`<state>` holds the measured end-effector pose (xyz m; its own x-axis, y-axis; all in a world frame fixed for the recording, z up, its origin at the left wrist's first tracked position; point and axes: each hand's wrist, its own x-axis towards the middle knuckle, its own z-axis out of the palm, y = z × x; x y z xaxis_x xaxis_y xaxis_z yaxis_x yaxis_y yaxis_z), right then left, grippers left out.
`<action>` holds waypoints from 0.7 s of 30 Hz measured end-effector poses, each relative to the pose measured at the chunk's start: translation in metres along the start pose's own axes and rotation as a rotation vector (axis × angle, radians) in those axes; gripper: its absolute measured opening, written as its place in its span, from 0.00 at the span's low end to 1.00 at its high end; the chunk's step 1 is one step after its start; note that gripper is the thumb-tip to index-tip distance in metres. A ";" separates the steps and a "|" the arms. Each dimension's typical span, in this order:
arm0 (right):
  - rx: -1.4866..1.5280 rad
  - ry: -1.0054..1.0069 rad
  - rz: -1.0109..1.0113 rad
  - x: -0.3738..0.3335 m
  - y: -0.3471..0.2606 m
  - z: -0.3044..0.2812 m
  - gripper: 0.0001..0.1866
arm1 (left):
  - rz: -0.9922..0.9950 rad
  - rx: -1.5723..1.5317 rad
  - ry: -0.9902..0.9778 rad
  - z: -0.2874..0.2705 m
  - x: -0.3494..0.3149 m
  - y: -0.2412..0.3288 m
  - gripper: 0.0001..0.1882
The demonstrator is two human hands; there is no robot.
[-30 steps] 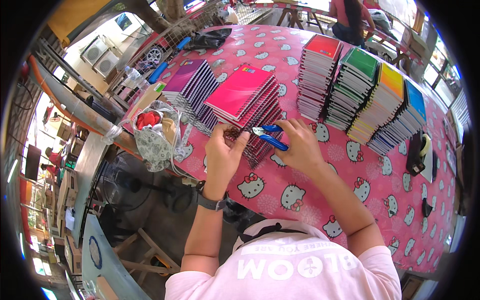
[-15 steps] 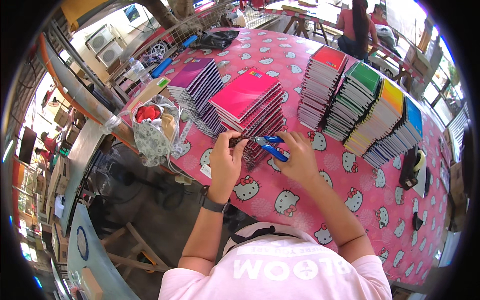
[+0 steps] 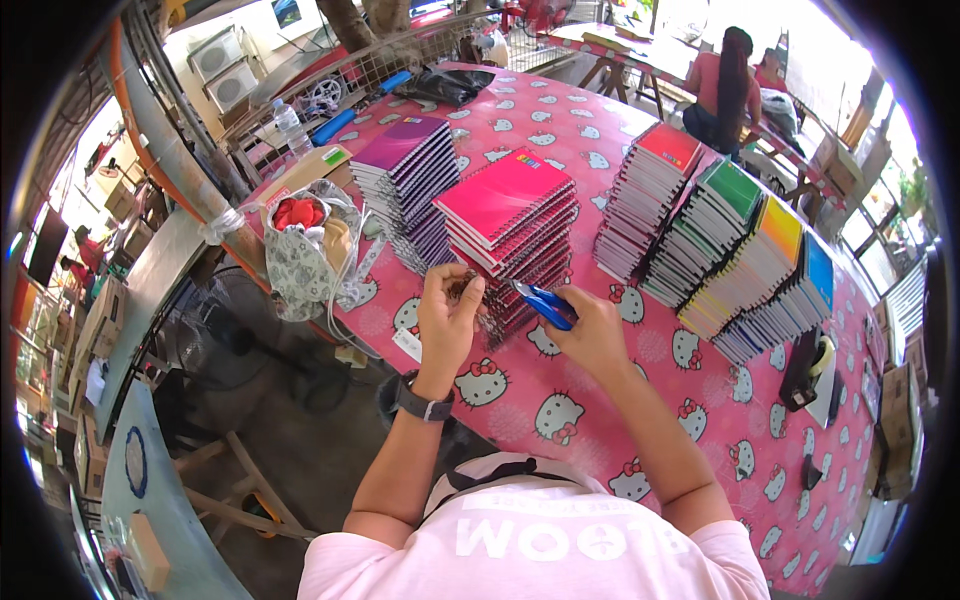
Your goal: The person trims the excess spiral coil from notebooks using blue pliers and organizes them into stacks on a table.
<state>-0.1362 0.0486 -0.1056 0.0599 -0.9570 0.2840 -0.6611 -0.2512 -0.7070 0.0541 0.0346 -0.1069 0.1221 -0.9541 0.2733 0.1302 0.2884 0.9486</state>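
My right hand (image 3: 590,328) is closed around blue-handled pliers (image 3: 547,304), whose tip points toward the near edge of the pink notebook stack (image 3: 508,195). Just left of it, my left hand (image 3: 445,320) pinches a small dark, thin bundle (image 3: 458,288), perhaps bits of wire; it is too small to make out. A gap shows between the pliers' tip and that hand. The pink spiral-bound notebooks are piled right behind both hands, their wire coils along the sides. A purple notebook stack (image 3: 402,145) stands beside them on the left.
Red (image 3: 672,146), green (image 3: 738,190), yellow (image 3: 780,232) and blue notebook stacks (image 3: 818,280) stand to the right. A tape dispenser (image 3: 808,365) lies beyond them. On the left are a plastic bag of cloth (image 3: 310,250) and a water bottle (image 3: 290,125). A person (image 3: 722,90) sits at the far table.
The pliers have drawn back from my left hand, and their handles have come closer together. My left hand keeps its pinch. The whole view has shifted slightly.
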 end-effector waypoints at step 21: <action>-0.153 0.146 -0.273 -0.001 0.010 0.003 0.24 | -0.035 0.131 0.038 -0.005 -0.004 0.000 0.12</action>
<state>-0.1408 0.0470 -0.1150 0.1497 -0.8240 0.5464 -0.7406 -0.4596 -0.4902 0.0590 0.0393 -0.1088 0.1576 -0.9588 0.2362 0.0052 0.2400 0.9708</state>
